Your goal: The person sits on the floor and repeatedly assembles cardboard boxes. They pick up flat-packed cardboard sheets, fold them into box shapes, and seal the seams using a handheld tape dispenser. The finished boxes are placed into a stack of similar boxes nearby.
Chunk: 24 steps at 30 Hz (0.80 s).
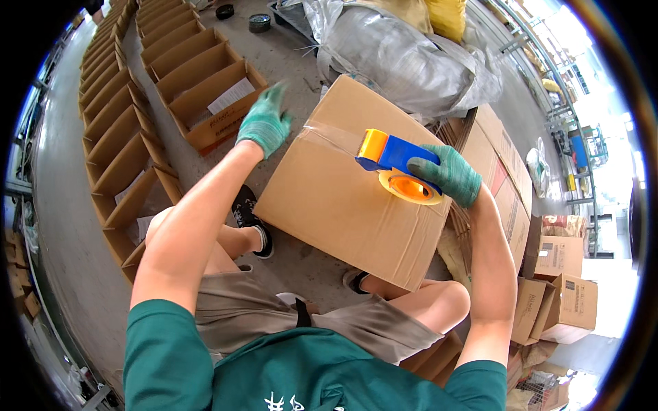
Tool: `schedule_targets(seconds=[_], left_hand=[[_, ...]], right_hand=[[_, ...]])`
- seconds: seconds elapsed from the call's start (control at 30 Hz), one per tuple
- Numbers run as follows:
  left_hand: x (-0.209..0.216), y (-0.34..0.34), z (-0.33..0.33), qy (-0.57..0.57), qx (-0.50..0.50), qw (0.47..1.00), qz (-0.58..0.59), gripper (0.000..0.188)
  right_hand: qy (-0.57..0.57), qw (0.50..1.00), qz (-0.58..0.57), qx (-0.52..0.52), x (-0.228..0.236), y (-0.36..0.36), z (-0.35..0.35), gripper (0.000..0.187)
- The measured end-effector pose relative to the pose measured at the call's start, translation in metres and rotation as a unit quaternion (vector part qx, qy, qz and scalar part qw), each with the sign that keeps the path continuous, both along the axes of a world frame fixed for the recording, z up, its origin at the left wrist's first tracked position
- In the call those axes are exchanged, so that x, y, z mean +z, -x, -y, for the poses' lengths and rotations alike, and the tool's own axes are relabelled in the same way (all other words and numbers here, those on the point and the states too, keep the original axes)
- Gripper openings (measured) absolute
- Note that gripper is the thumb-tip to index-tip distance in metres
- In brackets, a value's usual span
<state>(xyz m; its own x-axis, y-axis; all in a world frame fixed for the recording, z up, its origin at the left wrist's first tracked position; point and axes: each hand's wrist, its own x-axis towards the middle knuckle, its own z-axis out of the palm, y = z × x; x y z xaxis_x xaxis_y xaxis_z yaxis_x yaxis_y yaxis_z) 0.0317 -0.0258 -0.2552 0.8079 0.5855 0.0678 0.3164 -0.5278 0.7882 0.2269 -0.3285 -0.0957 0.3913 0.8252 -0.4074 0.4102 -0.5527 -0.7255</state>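
Note:
A large brown cardboard box (343, 185) stands before my knees, with a strip of clear tape near its upper left edge. My right hand (456, 175), in a green knitted glove, is closed round the handle of a blue and orange tape dispenser (404, 161). Its orange-rimmed roll hangs below, over the right part of the box top. My left hand (266, 127), gloved alike, is in the air just off the box's left edge. Its fingers are stretched out and somewhat blurred, and nothing shows in them.
Long rows of open cardboard cartons (209, 99) run along the left, some with paper inside. Behind the box lies a grey plastic sack (404, 58). Flattened cardboard (500, 171) leans at the right, with more boxes (572, 301) beyond. Two dark tape rolls (259, 23) lie on the floor.

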Motion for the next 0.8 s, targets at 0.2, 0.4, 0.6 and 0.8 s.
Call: schedule_targets(seconds=[0.2,0.4,0.6,0.8], left_hand=[[0.084,0.003,0.052,-0.248,-0.268,0.927,-0.079,0.116],[0.079,0.006,0.049,-0.264,-0.277,0.922,-0.064,0.114],[0.080,-0.002,0.053,-0.302,-0.331,0.892,-0.064,0.106],[0.094,-0.009,0.059,-0.349,-0.361,0.854,-0.137,0.091]], right_hand=[[0.013,0.999,0.023,0.031,0.011,0.001,-0.003,0.057],[0.142,0.985,0.096,-0.005,0.047,-0.038,0.114,0.054],[0.277,0.947,0.115,-0.114,0.053,-0.075,0.259,0.045],[0.349,0.919,0.180,-0.044,0.008,-0.069,0.220,0.057]])
